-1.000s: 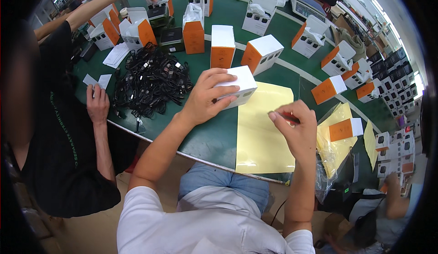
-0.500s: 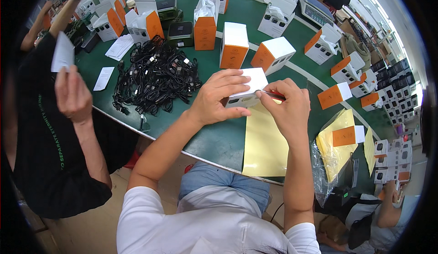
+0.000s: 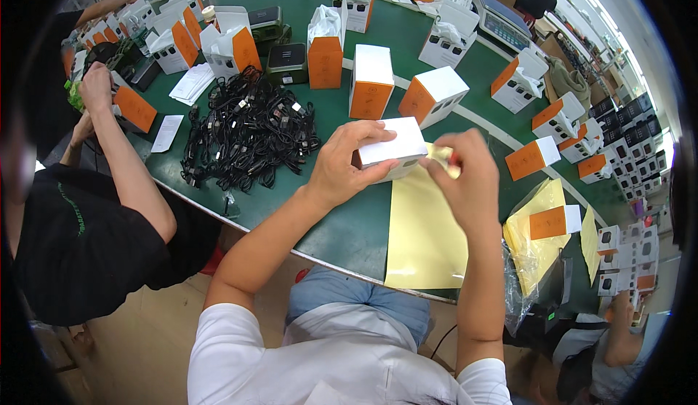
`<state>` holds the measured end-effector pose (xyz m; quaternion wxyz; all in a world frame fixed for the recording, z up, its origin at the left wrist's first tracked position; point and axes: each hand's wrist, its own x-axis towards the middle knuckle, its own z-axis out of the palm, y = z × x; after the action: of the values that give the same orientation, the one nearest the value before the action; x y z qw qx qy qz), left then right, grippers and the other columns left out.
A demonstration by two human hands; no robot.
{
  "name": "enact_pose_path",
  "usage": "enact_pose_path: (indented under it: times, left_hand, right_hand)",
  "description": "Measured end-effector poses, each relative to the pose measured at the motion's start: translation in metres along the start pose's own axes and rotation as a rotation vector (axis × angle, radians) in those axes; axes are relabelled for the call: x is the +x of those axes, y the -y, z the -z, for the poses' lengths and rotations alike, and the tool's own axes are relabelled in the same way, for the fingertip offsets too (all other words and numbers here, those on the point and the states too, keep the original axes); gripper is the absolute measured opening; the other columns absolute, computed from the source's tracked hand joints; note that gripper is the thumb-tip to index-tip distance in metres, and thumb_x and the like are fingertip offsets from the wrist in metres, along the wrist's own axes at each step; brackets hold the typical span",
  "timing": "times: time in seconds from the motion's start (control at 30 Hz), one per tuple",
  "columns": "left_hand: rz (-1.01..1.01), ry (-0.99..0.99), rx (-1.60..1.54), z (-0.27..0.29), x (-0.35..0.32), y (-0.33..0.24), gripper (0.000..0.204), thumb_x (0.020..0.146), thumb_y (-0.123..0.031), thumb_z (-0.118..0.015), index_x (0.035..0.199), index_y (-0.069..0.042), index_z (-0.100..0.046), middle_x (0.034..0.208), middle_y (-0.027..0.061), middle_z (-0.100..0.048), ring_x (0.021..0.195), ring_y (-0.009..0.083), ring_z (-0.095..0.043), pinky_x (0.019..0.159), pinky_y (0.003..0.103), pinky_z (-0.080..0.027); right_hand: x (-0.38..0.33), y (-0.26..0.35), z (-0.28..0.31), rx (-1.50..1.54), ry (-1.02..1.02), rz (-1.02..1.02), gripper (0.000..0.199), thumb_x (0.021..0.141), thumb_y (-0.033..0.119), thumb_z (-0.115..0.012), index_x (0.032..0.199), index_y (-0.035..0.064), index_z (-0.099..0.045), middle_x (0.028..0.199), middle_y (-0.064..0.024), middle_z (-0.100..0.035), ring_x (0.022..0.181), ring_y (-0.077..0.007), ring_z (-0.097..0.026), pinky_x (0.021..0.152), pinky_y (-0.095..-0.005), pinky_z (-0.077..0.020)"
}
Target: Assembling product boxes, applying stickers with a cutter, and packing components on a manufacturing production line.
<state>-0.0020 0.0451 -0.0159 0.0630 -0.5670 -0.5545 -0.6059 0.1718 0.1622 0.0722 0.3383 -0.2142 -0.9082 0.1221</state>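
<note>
My left hand (image 3: 345,159) is closed around a small white carton (image 3: 396,143), thumb along its near side and fingers over its top. Just right of the carton, my right hand (image 3: 465,176) is raised and smeared by motion. A bit of red shows between its curled fingers; the thing itself is too blurred to name. Under and in front of the right hand lies a yellow sheet (image 3: 422,238) on the green table. Past the carton stand two closed white-and-orange boxes, one upright (image 3: 371,78) and one turned at an angle (image 3: 434,94).
A heap of black cables (image 3: 251,132) lies left of my hands. Open boxes (image 3: 325,49) stand along the far side. Right of me are yellow sheets in a plastic bag (image 3: 534,241) with a box on top. A co-worker's arm (image 3: 131,158) reaches in at left.
My right hand has drawn slightly away from the carton's right edge, and the slim dark tool seen in it is no longer clear. The co-worker at left has lowered a white paper and reached toward a box.
</note>
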Motion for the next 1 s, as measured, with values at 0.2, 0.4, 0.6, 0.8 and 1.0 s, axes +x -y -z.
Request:
enact_pose_path:
  times: [0.2,0.4,0.6,0.8,1.0]
  left_hand:
    - [0.005,0.022,-0.03,0.004,0.001,-0.003,0.049,0.077,-0.005,-0.087,0.117,-0.003,-0.059,0.117,0.0128,-0.073,0.121,0.0308,-0.066,0.097,0.039,-0.056]
    - [-0.214,0.077,0.16,0.007,0.003,-0.006,0.024,0.074,-0.005,-0.085,0.091,-0.005,-0.068,0.118,0.0108,-0.072,0.113,0.0346,-0.067,0.096,0.043,-0.053]
    - [-0.153,0.119,0.202,0.002,0.008,-0.009,0.026,0.071,-0.003,-0.082,0.092,-0.006,-0.067,0.117,0.0115,-0.071,0.117,0.035,-0.064,0.1,0.045,-0.05]
    - [-0.509,0.226,0.31,0.004,-0.016,-0.039,0.029,0.077,-0.013,-0.078,0.104,-0.011,-0.068,0.13,0.0133,-0.062,0.124,0.0326,-0.055,0.108,0.053,-0.037]
    - [-0.229,1.036,-0.137,-0.05,-0.026,-0.044,0.05,0.087,-0.041,-0.074,0.128,-0.014,-0.065,0.152,0.0081,-0.049,0.148,0.0336,-0.035,0.119,0.064,-0.023]
  right_hand:
    - [-0.005,-0.001,-0.023,0.085,0.104,0.188,0.02,0.079,0.005,-0.079,0.096,0.0142,-0.078,0.08,-0.0033,-0.057,0.073,-0.0229,-0.055,0.064,-0.035,-0.0437]
    - [-0.01,-0.001,-0.027,0.348,0.146,-0.06,0.014,0.078,0.007,-0.08,0.09,0.0141,-0.079,0.083,-0.0038,-0.06,0.077,-0.0239,-0.062,0.066,-0.0378,-0.0472]
    - [-0.018,-0.003,-0.007,0.241,0.189,-0.104,0.048,0.081,0.014,-0.081,0.125,0.0066,-0.062,0.1,-0.0134,-0.06,0.087,-0.0338,-0.065,0.076,-0.0434,-0.0518]
    - [-0.083,-0.006,0.068,0.159,0.36,-0.242,0.032,0.091,0.014,-0.07,0.123,0.0083,-0.066,0.109,-0.0178,-0.059,0.089,-0.0345,-0.062,0.081,-0.0437,-0.0482]
    - [-0.141,-0.015,0.083,0.064,0.509,-0.281,0.022,0.086,0.009,-0.071,0.106,0.0146,-0.076,0.089,-0.0044,-0.063,0.081,-0.0258,-0.061,0.074,-0.0377,-0.0438]
